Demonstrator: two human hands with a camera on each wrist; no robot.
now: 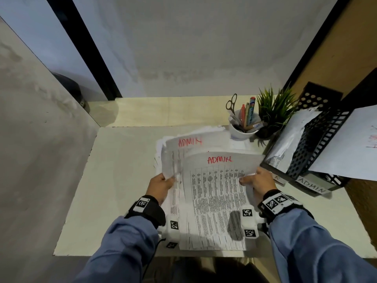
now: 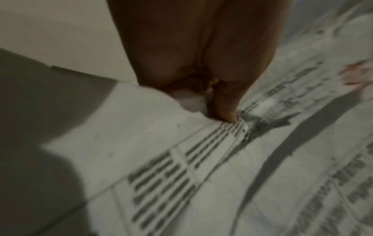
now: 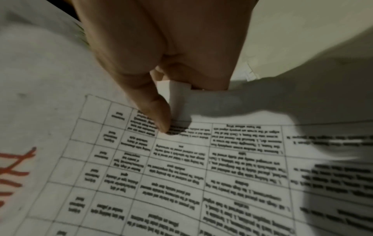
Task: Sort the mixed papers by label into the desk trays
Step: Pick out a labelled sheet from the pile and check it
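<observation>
**ADMIN sheet lifted off the pile, tray at 2 o'clock**

My left hand point(image 1: 161, 185) sat at 9 o'clock of the paper pile point(image 1: 173, 160) and pinched the left edges of several sheets, thumb on top, fingers curled under. The left wrist view was blurred but showed the thumb pressed on printed lines at the paper edge.

Centre: the top sheet point(image 1: 216, 193) was a printed table with ADMIN in red marker at its 12 o'clock edge, bowed upward, its near end over the desk point(image 1: 114, 180) edge toward me. Behind it another sheet in the pile also read ADMIN in red.

My right hand point(image 1: 258, 180) pinched the top sheet's right edge at 3 o'clock, thumb on the print, fingers beneath; the edge curled round the fingers.

Step, as I judged it: label read, sheet being separated from the pile. Next move called for my left hand to let go of this sheet only, then a carry to 2 o'clock into the black mesh tray point(image 1: 318, 152) tagged ADMIN point(image 1: 311, 185), which already held papers.
</observation>
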